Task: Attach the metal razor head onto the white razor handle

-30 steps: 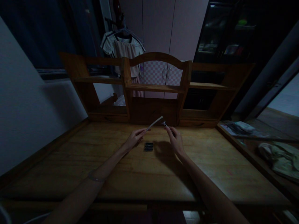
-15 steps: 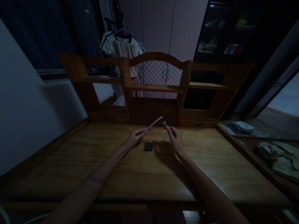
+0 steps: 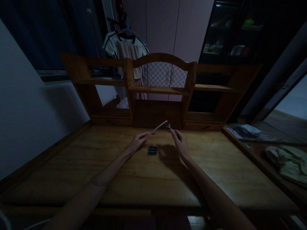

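Observation:
My left hand (image 3: 139,141) is closed on the near end of a thin, pale, slightly bent stick (image 3: 159,127), which slants up to the right. In my right hand (image 3: 180,143) is a slim silver tool with a forked head, like a razor handle (image 3: 169,126); the fingers wrap its lower part and hide it. The stick's tip and the forked head are close together, with a small gap visible between them. Below, on the wooden desk (image 3: 134,182), lies a small dark pack with several black bars (image 3: 152,150), touched by neither hand.
A wooden shelf unit (image 3: 159,91) stands along the desk's back edge. To the left is a pale wall (image 3: 28,105). Beyond the right edge lie a light cloth bundle (image 3: 287,163) and a plastic-wrapped item (image 3: 249,130). Clothes (image 3: 129,52) hang behind the shelves.
The silver tool's head has turned slightly in my right hand and now shows a forked outline. My left hand and the stick have hardly moved.

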Tool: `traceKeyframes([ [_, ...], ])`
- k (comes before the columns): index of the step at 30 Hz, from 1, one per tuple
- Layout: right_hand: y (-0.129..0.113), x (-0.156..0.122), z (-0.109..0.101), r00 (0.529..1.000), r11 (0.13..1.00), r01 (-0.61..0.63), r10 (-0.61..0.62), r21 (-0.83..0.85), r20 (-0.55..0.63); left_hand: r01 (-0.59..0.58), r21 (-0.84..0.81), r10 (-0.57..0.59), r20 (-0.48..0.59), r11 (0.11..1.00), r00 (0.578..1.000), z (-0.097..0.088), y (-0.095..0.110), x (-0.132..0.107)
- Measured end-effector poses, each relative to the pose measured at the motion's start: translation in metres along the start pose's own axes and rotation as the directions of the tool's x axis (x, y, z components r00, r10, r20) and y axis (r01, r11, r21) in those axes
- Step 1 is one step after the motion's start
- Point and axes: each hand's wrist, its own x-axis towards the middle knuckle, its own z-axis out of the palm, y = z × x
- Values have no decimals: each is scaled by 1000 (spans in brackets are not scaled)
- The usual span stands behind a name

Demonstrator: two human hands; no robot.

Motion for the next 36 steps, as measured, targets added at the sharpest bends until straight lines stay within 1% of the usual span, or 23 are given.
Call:
traceKeyframes([
  [2, -1, 0, 0, 1000, 1000, -4, 4, -1, -2, 9, -28, -9, 26, 1000, 1000, 0, -1, 0],
  [4, -2, -1, 0, 1000, 1000, 4, -4, 2, 5, 44, -53, -41, 43, 998, 998, -1, -3, 1],
  [6, -3, -1, 0, 1000, 1000, 10, -10, 4, 10, 62, -99, -59, 31, 993, 998, -2, -7, 3],
  [8, -3, -1, 0, 1000, 1000, 7, -7, 0, 8, 56, -125, -55, 14, 991, 998, -3, -12, 5],
  [12, -3, -1, 0, 1000, 1000, 8, -8, 0, 13, 88, -49, -86, 36, 995, 996, -5, -20, 8],
  [14, -4, -2, 0, 1000, 1000, 9, -9, 2, 13, 92, -63, -90, 30, 994, 995, -6, -21, 8],
  [16, -4, -2, 0, 1000, 1000, 3, -3, 0, 9, 76, -115, -74, 21, 990, 997, -6, -20, 7],
  [18, -4, -1, 0, 1000, 1000, -6, 6, -4, 11, 73, -125, -68, 39, 989, 997, -5, -17, 6],
  [20, -3, -1, 0, 1000, 1000, -3, 3, 1, 13, 81, -79, -77, 58, 994, 995, -4, -14, 5],
  [23, -3, 0, 0, 1000, 1000, 7, -7, 14, 12, 80, -4, -79, 27, 997, 996, -4, -11, 4],
  [26, -2, 0, 0, 1000, 1000, 0, 0, 8, 4, 63, -41, -63, -3, 997, 998, -4, -9, 4],
  [28, -1, 0, 0, 1000, 1000, -7, 7, 9, 6, 55, -63, -54, 20, 996, 998, -3, -8, 3],
  [31, 0, 0, 0, 1000, 1000, -20, 19, 17, 11, 71, -46, -68, 55, 996, 996, 0, -6, 1],
  [36, 2, 1, -1, 999, 999, -35, 35, 11, 0, 52, -96, -50, 26, 994, 998, 0, -6, 1],
])
